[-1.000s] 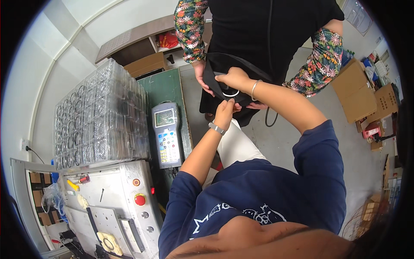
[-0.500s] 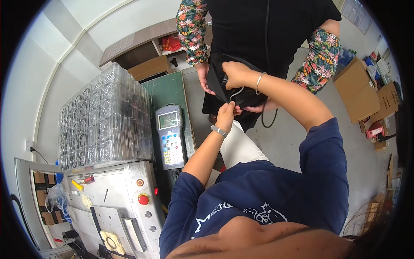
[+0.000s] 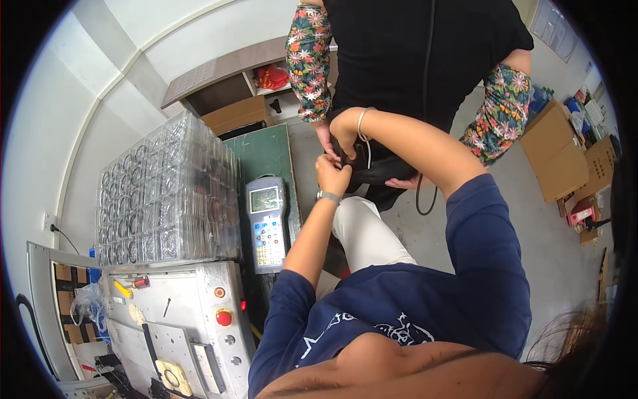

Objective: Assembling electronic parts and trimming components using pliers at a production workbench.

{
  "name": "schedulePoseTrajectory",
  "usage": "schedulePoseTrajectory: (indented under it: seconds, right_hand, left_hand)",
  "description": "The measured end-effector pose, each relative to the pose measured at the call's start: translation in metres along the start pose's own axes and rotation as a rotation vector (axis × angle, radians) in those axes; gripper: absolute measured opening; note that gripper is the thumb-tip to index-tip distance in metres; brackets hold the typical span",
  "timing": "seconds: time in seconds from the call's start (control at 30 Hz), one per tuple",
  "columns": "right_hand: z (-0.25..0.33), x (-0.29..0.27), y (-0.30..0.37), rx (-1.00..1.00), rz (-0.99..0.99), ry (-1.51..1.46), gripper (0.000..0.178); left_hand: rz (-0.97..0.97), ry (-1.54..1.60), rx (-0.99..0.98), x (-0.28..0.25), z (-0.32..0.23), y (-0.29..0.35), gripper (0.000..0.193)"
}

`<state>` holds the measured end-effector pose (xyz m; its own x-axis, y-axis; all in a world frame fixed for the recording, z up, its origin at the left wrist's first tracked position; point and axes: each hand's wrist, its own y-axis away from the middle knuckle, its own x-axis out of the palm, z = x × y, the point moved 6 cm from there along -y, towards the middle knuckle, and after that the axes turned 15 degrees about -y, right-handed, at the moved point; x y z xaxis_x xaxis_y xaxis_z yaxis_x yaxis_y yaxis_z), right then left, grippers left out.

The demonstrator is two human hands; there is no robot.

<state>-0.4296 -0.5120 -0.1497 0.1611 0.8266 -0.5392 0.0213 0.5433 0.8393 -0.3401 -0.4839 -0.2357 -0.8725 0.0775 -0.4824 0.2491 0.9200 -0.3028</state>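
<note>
A black bag or pouch (image 3: 380, 171) of soft material is held in front of a person in black, whose hands (image 3: 324, 138) support it from both sides. My left hand (image 3: 332, 175), with a watch at the wrist, is closed at the bag's left edge. Just beyond it, my right hand (image 3: 345, 135) curls down over the bag's opening, a bracelet on its wrist. Its fingertips are partly hidden, so what they grip is unclear. A white cord (image 3: 368, 154) shows beside my right hand. At the bag's right hangs a loop of black cord (image 3: 426, 211).
To my left stand stacked clear plastic trays (image 3: 166, 193) on a machine with a red button (image 3: 224, 317). A handheld control unit (image 3: 266, 226) lies on a green table (image 3: 282, 149). Cardboard boxes (image 3: 555, 153) stand at the right, and a shelf unit (image 3: 219, 73) behind.
My left hand has moved left and is now close to my right hand, which has shifted down and slightly left. Both hands have curled nearer the bag's left side.
</note>
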Motion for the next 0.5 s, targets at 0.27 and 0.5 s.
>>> schedulePoseTrajectory:
  seconds: [0.27, 0.5]
  right_hand:
    - [-0.016, -0.013, -0.024, -0.109, -0.482, 0.057, 0.037]
    - [-0.015, -0.019, 0.041, -0.322, -0.769, -0.077, 0.033]
  left_hand:
    - [0.526, 0.114, -0.102, 0.011, 0.019, -0.035, 0.011]
    - [0.501, 0.799, -0.271, 0.002, 0.007, -0.025, 0.007]
